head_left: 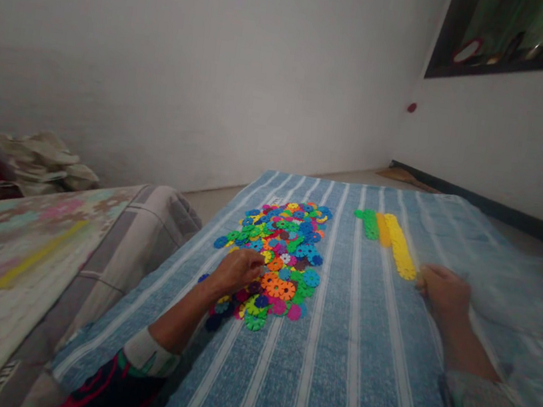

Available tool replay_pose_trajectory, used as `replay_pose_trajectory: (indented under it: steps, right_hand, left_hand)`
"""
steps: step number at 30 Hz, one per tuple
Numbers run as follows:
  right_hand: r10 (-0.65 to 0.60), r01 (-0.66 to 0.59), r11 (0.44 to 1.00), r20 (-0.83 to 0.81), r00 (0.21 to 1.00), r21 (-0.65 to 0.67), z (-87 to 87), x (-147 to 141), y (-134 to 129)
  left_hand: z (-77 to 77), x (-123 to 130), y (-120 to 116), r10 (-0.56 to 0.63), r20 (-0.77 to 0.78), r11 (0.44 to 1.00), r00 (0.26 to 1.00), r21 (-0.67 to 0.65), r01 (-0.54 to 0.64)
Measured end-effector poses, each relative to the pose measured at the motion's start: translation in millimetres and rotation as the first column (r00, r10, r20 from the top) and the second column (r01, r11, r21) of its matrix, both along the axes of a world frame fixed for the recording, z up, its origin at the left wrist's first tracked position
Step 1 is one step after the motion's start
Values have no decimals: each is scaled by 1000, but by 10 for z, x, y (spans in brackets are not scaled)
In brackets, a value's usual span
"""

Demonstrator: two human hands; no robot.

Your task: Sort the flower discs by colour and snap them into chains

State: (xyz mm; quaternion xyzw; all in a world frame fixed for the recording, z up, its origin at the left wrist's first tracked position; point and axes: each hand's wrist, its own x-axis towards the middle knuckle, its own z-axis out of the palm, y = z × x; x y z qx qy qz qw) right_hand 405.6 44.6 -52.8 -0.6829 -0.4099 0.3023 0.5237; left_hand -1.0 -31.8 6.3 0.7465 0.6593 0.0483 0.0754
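Head view: three single-colour rows of discs were laid out on the striped cloth point(332, 347): 1 green row point(370, 225), 1 orange row point(383, 231), 1 yellow row point(399, 247), the yellow longest. Left to sort, by my read: 1 mixed pile point(292, 233), apart from the rows, looking like most of the discs. Overlap too heavy for a disc count. Hands: 2. Left hand point(240, 271) was over the pile, right hand point(445, 292) at the yellow row's near end. Fingers curled on both; couldn't tell whether either grip pinched a disc.
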Motion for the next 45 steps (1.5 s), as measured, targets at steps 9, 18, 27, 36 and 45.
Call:
replay_pose_trajectory:
  steps: [9,18,27,36,45]
  right_hand:
    - [-32,32,998,1,999,-62,230,-107,-119]
    - [-31,31,998,1,1000,-49,200,-103,-129]
    - [-29,30,997,25,999,-64,253,-118,-130]
    - [-28,29,996,14,1000,-83,260,-130,-138]
    - [-12,17,997,70,997,-72,205,-102,-116]
  left_hand:
    - [18,-268,-394,57,-48,993,997,-100,-61]
    - [-14,-69,-256,9,-192,989,981,-141,-37]
    - [-45,-146,-161,54,-93,979,994,-193,-71]
    - [-93,-195,-126,90,-34,972,995,-215,-95]
    - [-128,-246,-43,115,105,982,988,-164,-97]
